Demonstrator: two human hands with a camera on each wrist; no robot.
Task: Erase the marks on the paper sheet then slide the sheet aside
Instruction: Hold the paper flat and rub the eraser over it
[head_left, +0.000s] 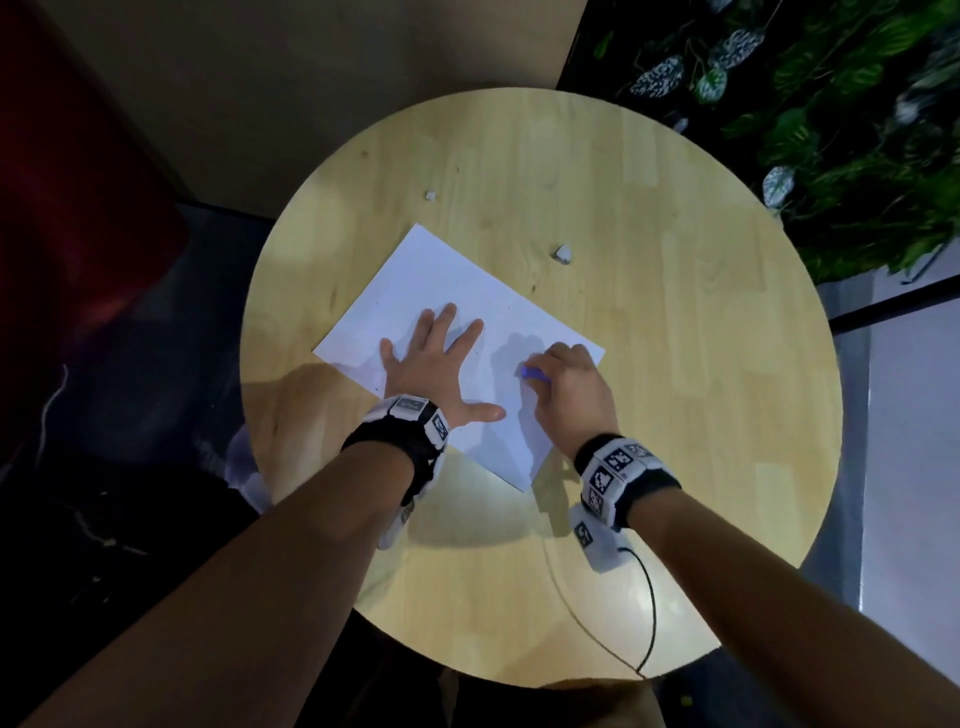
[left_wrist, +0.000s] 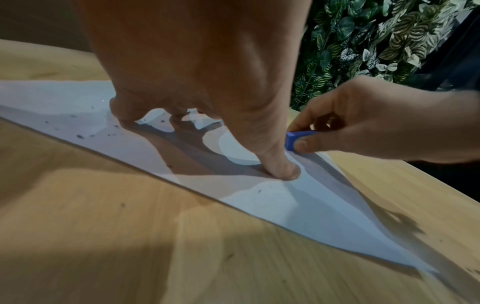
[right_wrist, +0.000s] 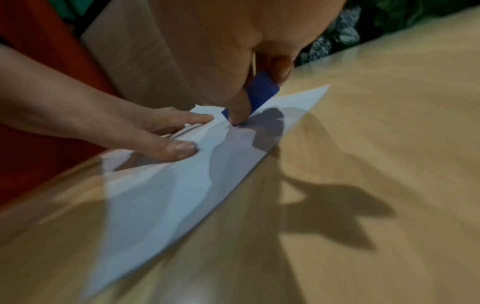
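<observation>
Two hands work on one paper sheet (head_left: 441, 291), which lies askew near the centre of the round worktop (head_left: 675, 389). At 9 o'clock on the sheet, the left hand (head_left: 434, 364) lies flat with fingers spread, pressing it down. At 3 o'clock, the right hand (head_left: 569, 387) pinches a blue eraser (head_left: 535, 373), its lower end on the paper near the right-hand edge. Dark crumbs (left_wrist: 78, 135) dot the sheet; two white scraps (head_left: 562, 253) lie at 12 o'clock on the wood. Risk: rubbing close to the unpinned edge may buckle or tear the paper, and stray crumbs may smear.
</observation>
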